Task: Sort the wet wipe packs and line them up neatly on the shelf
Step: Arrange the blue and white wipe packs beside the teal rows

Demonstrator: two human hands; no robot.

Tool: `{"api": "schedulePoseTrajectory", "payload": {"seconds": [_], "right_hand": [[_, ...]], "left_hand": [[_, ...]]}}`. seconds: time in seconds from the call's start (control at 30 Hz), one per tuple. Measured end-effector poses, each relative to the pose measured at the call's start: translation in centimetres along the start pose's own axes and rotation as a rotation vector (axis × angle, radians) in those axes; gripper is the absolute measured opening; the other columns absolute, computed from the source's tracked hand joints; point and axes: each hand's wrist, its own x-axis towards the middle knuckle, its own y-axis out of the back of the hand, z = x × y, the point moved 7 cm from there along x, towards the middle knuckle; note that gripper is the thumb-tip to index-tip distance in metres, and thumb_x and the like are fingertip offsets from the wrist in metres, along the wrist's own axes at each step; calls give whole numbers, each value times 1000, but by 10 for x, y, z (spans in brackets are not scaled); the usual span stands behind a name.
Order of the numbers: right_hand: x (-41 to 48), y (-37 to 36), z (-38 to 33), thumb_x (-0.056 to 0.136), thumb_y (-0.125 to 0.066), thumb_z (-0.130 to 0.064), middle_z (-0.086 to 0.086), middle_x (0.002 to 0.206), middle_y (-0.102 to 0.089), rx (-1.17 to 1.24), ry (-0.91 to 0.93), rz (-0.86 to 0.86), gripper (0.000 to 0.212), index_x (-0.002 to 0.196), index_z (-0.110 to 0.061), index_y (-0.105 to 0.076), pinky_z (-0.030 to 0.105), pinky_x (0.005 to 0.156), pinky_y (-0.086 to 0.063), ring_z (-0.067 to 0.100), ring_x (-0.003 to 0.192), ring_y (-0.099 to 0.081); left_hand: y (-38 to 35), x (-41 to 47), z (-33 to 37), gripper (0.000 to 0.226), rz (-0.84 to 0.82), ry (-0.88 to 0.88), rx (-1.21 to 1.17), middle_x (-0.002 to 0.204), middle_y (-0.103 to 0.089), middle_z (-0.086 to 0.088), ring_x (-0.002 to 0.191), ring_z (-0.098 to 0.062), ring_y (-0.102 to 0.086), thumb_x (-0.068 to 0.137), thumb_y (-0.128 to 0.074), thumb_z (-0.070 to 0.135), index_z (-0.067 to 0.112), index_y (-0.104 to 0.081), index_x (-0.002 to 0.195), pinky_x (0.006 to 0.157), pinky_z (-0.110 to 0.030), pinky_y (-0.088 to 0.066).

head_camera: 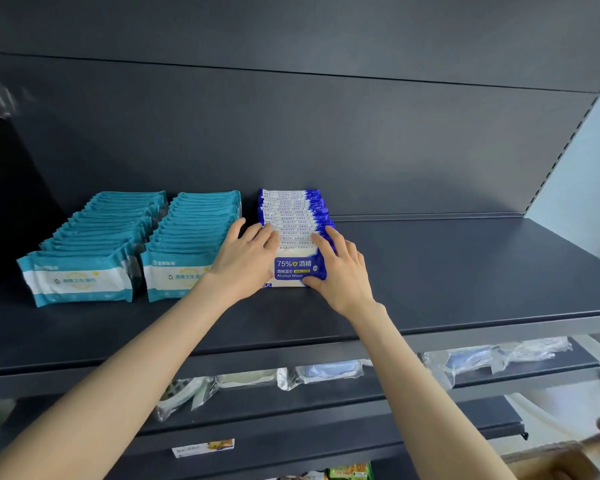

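L hand, R hand press blue wipe row flat-fingered, prob. no grip; row's sides hidden.

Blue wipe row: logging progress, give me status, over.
Left hand and right hand open, pressing blue wipe row from both sides. Row lined up on shelf. Nearest teal row close beside left hand, nothing blocking.

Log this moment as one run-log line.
phase: aligning | left hand: presses left side of blue alcohol wipe row | right hand: presses its right side | teal wipe rows: two, lined up
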Motion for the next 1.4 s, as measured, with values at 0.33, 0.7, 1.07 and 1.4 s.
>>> {"api": "schedulePoseTrajectory", "payload": {"seconds": [0.33,0.7,1.07,1.4], "right_hand": [[-23,58,8,93,-59,-29,11,151,-32,99,-79,189,44,133,-12,-51,38,107,-26,31,134,-30],[-178,158,70,92,-58,-25,8,129,-56,48,-290,532,27,114,-11,-63,42,91,-47,30,114,-52],[-507,171,116,90,-64,-21,3,126,-59,-59,-790,423,29,118,-16,-62,39,96,-49,22,115,-53],[-754,141,119,88,-66,-22,4,121,-63,-47,-1297,350,31,118,-14,-64,34,95,-47,22,111,-58]], "left_hand": [[41,-7,2,48,133,20,-309,147,-37,0,135,-20,-29,96,-46,37,17,-42,139,108,-37,-20],[135,-56,117,32,561,-177,-734,100,-67,-5,87,-30,-64,85,-57,30,9,-66,106,77,-42,-51],[138,-214,372,41,233,-570,-953,107,-67,-1,98,-24,-62,86,-47,40,13,-65,112,86,-39,-45],[115,-379,552,34,-143,-929,-920,115,-64,-1,108,-22,-59,87,-66,23,16,-62,121,95,-39,-41]]}}
